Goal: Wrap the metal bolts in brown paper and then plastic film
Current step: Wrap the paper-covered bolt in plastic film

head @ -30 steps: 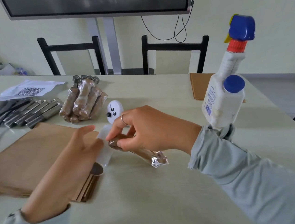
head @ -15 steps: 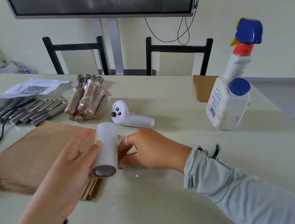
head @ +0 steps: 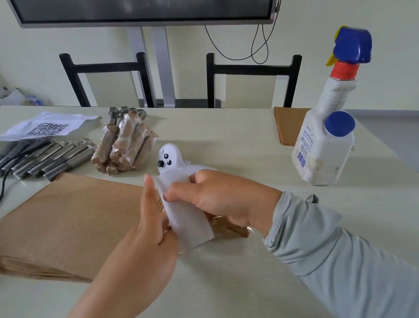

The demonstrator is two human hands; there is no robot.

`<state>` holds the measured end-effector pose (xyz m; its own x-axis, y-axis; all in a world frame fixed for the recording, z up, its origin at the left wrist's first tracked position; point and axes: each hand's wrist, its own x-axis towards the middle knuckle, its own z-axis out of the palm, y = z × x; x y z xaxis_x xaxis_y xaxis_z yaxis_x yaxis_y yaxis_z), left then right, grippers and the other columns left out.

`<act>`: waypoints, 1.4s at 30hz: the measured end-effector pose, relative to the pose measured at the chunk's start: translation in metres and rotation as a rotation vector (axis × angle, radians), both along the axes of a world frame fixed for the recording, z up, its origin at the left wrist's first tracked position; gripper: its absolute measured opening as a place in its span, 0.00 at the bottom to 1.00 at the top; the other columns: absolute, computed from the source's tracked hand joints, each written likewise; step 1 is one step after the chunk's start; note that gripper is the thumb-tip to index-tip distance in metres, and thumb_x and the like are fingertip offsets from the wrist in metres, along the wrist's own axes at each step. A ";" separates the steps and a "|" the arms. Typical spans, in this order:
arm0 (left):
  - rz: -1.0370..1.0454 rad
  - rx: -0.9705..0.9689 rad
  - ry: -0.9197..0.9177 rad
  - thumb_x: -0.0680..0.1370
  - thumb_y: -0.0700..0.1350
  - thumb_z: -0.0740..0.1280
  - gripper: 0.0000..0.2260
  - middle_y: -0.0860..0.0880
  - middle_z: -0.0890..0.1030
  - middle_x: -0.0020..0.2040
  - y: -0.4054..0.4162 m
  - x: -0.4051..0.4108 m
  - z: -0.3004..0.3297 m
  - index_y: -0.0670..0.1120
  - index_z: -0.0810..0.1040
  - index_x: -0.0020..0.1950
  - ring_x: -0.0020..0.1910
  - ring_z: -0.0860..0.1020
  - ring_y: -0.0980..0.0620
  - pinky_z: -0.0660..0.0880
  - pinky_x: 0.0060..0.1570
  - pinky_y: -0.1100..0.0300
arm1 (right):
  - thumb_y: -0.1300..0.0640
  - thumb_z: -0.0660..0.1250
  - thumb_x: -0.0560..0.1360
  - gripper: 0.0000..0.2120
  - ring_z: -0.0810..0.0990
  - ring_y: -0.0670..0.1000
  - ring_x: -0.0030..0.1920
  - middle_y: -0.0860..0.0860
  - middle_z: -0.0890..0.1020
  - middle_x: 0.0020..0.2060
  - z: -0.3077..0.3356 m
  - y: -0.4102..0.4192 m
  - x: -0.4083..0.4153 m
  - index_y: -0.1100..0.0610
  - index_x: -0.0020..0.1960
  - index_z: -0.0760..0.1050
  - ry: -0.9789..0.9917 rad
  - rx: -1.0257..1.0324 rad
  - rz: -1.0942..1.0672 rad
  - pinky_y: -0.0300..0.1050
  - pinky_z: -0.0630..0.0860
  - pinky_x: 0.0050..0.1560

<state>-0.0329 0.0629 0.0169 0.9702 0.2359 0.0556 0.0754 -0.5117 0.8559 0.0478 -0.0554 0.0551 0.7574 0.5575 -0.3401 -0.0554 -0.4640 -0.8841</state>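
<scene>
My right hand (head: 222, 198) pinches the film roll (head: 186, 211) while my left hand (head: 151, 230) clasps its near end, over the paper-wrapped bolt (head: 228, 229) on the table (head: 239, 283). Pulling unevenly could bunch the film or loosen the paper.

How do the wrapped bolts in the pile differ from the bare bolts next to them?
The wrapped bolts are covered in brown paper under shiny film; the bare bolts show plain metal and threads. The wrapped bolts are heaped on each other; the bare bolts lie side by side in a row. Both rest on the table.
</scene>
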 end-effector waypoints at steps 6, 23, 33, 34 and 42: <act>-0.089 0.406 -0.050 0.78 0.45 0.60 0.41 0.68 0.74 0.56 -0.002 -0.014 -0.015 0.65 0.23 0.63 0.48 0.80 0.58 0.69 0.36 0.70 | 0.49 0.72 0.70 0.18 0.82 0.51 0.49 0.52 0.82 0.49 0.007 -0.013 -0.004 0.55 0.56 0.74 -0.090 0.032 -0.060 0.50 0.77 0.56; -0.005 0.851 -0.007 0.76 0.43 0.64 0.34 0.62 0.76 0.56 -0.025 -0.013 -0.011 0.60 0.45 0.72 0.43 0.79 0.62 0.72 0.30 0.65 | 0.44 0.44 0.81 0.19 0.63 0.51 0.29 0.50 0.63 0.38 -0.016 -0.064 -0.013 0.41 0.71 0.57 -0.875 -0.743 -0.261 0.44 0.60 0.31; -0.110 0.876 -0.242 0.51 0.28 0.66 0.27 0.52 0.80 0.35 -0.019 -0.016 -0.007 0.49 0.83 0.44 0.27 0.78 0.52 0.50 0.28 0.74 | 0.50 0.48 0.82 0.14 0.62 0.49 0.27 0.50 0.61 0.42 -0.027 -0.067 -0.018 0.44 0.63 0.68 -0.810 -0.916 -0.237 0.42 0.54 0.27; -0.104 0.870 -0.245 0.51 0.27 0.68 0.27 0.52 0.80 0.37 -0.019 -0.016 -0.008 0.48 0.83 0.44 0.29 0.79 0.52 0.53 0.26 0.74 | 0.50 0.48 0.82 0.14 0.63 0.50 0.29 0.51 0.61 0.42 -0.027 -0.066 -0.018 0.44 0.63 0.68 -0.808 -0.918 -0.243 0.42 0.56 0.29; -0.485 0.721 -0.119 0.77 0.59 0.60 0.26 0.55 0.63 0.70 -0.027 0.025 0.004 0.53 0.62 0.72 0.68 0.63 0.53 0.60 0.65 0.63 | 0.53 0.50 0.81 0.17 0.67 0.55 0.46 0.53 0.63 0.50 -0.035 -0.065 -0.017 0.42 0.68 0.65 -0.779 -0.804 -0.223 0.45 0.62 0.37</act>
<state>-0.0079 0.0359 0.0206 0.9326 -0.3329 0.1394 -0.3602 -0.8833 0.3002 0.0311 -0.1206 0.0205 0.9738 0.2169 0.0679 0.2254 -0.9600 -0.1659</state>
